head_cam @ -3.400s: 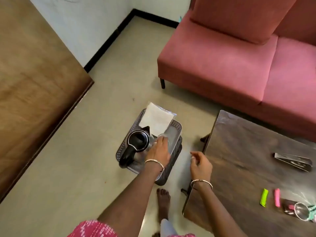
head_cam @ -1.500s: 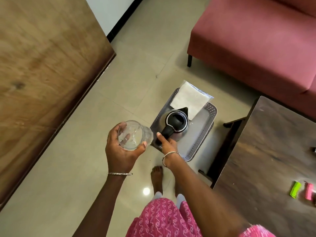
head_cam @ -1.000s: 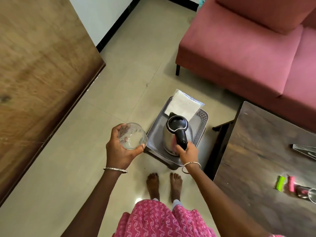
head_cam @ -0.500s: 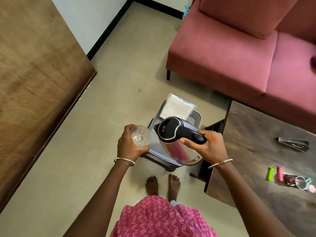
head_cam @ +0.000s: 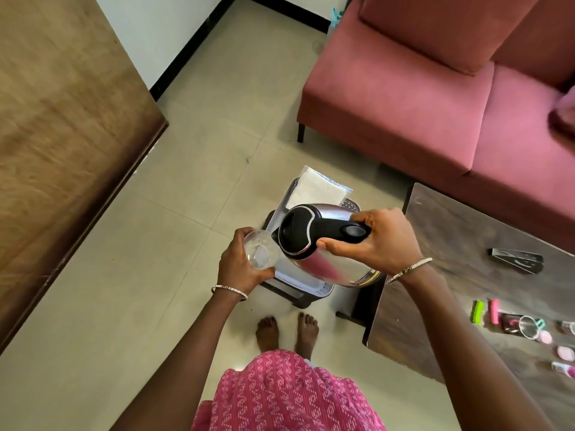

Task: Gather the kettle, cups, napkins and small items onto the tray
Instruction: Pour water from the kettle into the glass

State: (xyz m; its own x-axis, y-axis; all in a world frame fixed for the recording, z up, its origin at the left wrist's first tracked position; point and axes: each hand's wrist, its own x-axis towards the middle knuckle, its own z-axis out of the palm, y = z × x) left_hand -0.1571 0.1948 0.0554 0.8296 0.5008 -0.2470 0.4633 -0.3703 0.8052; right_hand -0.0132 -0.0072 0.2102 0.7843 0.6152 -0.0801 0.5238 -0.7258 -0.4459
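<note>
My right hand (head_cam: 378,241) grips the black handle of the steel kettle (head_cam: 323,262), which is lifted and tilted with its spout toward a clear glass cup (head_cam: 259,250). That cup sits in my left hand (head_cam: 239,265), close against the kettle's lid. Below them a grey perforated tray (head_cam: 320,287) rests on a dark stool, with a white pack of napkins (head_cam: 319,189) at its far end. Small items lie on the dark table at the right: green clip (head_cam: 478,311), pink clip (head_cam: 494,311), another glass (head_cam: 527,327).
A dark wooden table (head_cam: 466,290) stands at the right, bearing a dark folded holder (head_cam: 518,260) and small pink bits (head_cam: 560,353). A pink sofa (head_cam: 420,98) fills the far right. A wooden panel (head_cam: 56,126) is on the left. My bare feet (head_cam: 286,332) stand on the tiled floor.
My right hand took the kettle by its handle, lifted it off the tray and tilted it toward the glass. My left hand brought the glass in close to the kettle's spout.
</note>
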